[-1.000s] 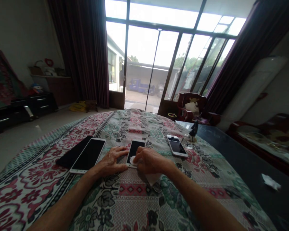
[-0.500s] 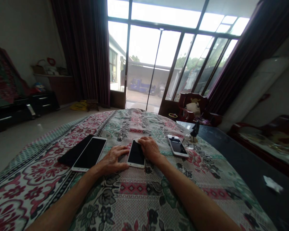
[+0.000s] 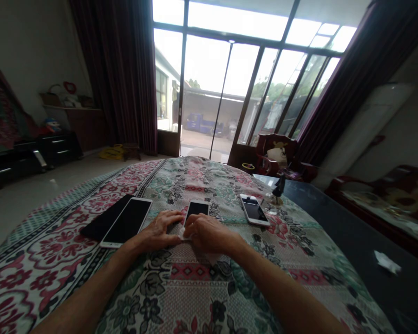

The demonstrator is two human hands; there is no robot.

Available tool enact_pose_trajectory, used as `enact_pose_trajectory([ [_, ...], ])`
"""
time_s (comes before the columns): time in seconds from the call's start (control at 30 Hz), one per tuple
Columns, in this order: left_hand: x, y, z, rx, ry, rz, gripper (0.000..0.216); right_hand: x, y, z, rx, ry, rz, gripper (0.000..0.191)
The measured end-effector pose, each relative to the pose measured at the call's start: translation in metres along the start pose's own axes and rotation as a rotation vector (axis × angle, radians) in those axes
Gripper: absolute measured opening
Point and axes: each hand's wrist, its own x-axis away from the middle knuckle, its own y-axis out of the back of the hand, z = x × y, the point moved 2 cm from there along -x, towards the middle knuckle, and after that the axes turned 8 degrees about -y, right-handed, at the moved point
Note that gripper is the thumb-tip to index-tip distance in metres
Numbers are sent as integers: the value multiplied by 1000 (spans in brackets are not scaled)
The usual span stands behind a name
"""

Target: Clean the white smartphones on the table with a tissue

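A white smartphone with a dark screen (image 3: 198, 208) lies flat on the patterned tablecloth in front of me. My left hand (image 3: 159, 229) rests at its left edge, thumb and fingers apart, fingertips at or close to the phone's side. Over the phone's lower part is my right hand (image 3: 209, 234), its fingers pinched on a white tissue (image 3: 184, 234). The hand hides much of the screen and the lower right edge. Left of my hands lies a larger white-framed device (image 3: 127, 222), partly over a flat black item (image 3: 99, 220). Another white phone (image 3: 254, 210) lies to the right.
The floral tablecloth (image 3: 195, 297) covers the table. At its right runs a dark glossy surface (image 3: 348, 246) bearing a crumpled white tissue (image 3: 387, 262). A small dark figurine (image 3: 278, 188) stands behind the right-hand phone. Wooden chairs and glass doors are farther back.
My right hand has moved from the phone's upper right edge down toward its lower left corner, with the tissue now showing under the fingers. My left hand stays beside the phone.
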Motion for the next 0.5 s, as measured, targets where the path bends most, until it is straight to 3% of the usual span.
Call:
enact_pose_trajectory([
  [0.13,1,0,2,1,15,15,64,-3,0,-12,-28,-41,-13,32],
  [0.33,1,0,0,7,37,10,64,-2,8,-43,22,-296,-122,33],
  [0.5,2,1,-2,8,38,20,60,8,12,-29,-14,-232,-48,32],
])
